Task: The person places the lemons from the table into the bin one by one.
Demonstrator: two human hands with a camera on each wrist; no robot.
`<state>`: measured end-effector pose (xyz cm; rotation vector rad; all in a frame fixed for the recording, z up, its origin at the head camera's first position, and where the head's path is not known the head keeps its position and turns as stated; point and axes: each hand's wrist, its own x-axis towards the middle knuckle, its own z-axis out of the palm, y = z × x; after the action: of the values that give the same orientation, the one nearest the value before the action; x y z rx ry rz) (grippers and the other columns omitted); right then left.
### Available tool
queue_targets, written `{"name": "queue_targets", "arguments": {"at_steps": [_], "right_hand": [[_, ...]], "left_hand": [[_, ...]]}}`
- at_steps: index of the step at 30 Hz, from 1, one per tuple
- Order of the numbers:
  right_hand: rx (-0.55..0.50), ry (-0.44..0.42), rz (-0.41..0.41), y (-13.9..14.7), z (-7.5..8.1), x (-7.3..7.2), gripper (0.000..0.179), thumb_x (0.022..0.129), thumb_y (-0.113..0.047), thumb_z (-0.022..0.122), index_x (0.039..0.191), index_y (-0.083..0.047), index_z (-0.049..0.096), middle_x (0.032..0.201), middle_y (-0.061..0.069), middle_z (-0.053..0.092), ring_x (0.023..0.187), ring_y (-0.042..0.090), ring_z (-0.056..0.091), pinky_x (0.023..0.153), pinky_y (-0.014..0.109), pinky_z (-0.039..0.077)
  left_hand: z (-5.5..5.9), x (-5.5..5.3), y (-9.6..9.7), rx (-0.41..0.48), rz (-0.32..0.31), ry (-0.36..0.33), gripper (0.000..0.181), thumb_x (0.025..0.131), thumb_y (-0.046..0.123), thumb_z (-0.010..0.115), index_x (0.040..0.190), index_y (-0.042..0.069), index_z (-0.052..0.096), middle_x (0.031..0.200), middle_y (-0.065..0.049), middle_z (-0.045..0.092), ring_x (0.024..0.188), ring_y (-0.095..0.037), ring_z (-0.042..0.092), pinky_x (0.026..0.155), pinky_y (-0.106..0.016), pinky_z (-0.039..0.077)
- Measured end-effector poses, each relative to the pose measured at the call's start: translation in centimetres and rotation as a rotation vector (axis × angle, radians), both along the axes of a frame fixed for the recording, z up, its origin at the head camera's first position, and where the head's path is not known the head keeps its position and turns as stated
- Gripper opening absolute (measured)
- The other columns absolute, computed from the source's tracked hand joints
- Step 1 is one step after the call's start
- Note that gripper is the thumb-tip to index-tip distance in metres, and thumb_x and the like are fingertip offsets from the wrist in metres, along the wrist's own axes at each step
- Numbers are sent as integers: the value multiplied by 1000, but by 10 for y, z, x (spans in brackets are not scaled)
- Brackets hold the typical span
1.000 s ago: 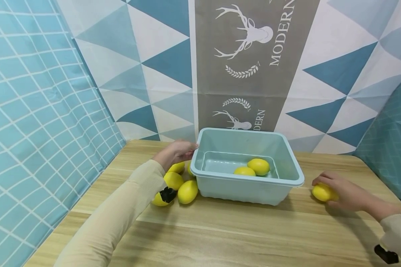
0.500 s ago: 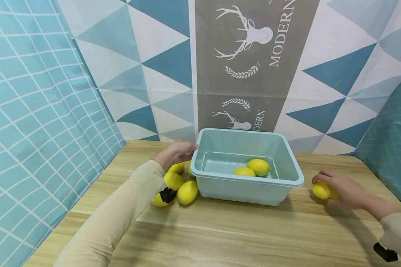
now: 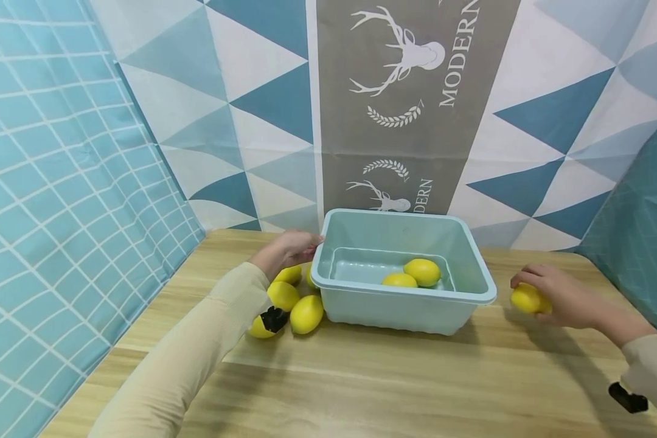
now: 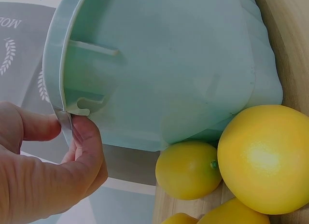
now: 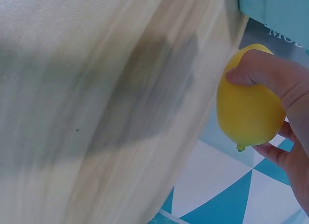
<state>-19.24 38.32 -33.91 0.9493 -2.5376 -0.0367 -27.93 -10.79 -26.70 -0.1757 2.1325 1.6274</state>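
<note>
A pale blue-green plastic basin point(image 3: 389, 313) stands on the wooden table, with two lemons point(image 3: 422, 272) lying inside it. My left hand point(image 3: 291, 248) pinches the basin's left rim between thumb and fingers, as the left wrist view shows closely at the rim point(image 4: 54, 64). To the right of the basin, my right hand point(image 3: 566, 297) grips a lemon point(image 3: 524, 298) just above the table. In the right wrist view the thumb lies across this lemon point(image 5: 248, 105), and its stem end shows. Several more lemons point(image 3: 306, 314) lie against the basin's left side, partly hidden by my left arm.
The wooden table point(image 3: 361, 383) reaches back to a patterned cloth wall point(image 3: 394, 121). Blue gridded cloth point(image 3: 60, 182) borders the left side and teal cloth point(image 3: 635, 188) the right. A dark band piece point(image 3: 628, 398) sits by my right sleeve.
My right hand has lifted the lemon slightly off the table. My left hand, the basin and the other lemons stay in place; the whole view has shifted a little.
</note>
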Motion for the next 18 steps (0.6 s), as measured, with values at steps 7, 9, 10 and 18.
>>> {"name": "queue_targets", "arguments": {"at_steps": [7, 9, 10, 18], "right_hand": [[12, -8, -14, -2, 9, -3, 72, 32, -6, 93, 97, -20, 63, 95, -9, 58, 84, 8, 51, 69, 31, 55], [15, -6, -8, -3, 12, -4, 71, 34, -7, 92, 97, -20, 62, 94, -10, 58, 83, 6, 50, 68, 29, 54], [17, -3, -4, -3, 13, -5, 70, 34, -7, 91, 97, -20, 63, 94, -10, 57, 83, 6, 49, 67, 29, 53], [20, -2, 5, -7, 25, -8, 70, 35, -8, 93, 98, -18, 62, 93, -10, 56, 82, 5, 47, 67, 28, 51]], "left_hand": [[0, 0, 0, 0, -6, 1, 38, 100, 17, 50, 132, -4, 47, 105, -6, 48, 86, -13, 49, 90, -22, 50], [0, 0, 0, 4, -4, -1, 38, 99, 16, 50, 131, -4, 47, 105, -6, 49, 86, -13, 49, 89, -22, 50], [0, -1, 0, 7, -3, -3, 38, 99, 16, 50, 131, -4, 48, 104, -6, 49, 85, -13, 49, 87, -22, 50], [1, -1, 1, -3, -3, -2, 35, 99, 16, 50, 128, -4, 49, 100, -5, 47, 79, -11, 47, 72, -16, 49]]}}
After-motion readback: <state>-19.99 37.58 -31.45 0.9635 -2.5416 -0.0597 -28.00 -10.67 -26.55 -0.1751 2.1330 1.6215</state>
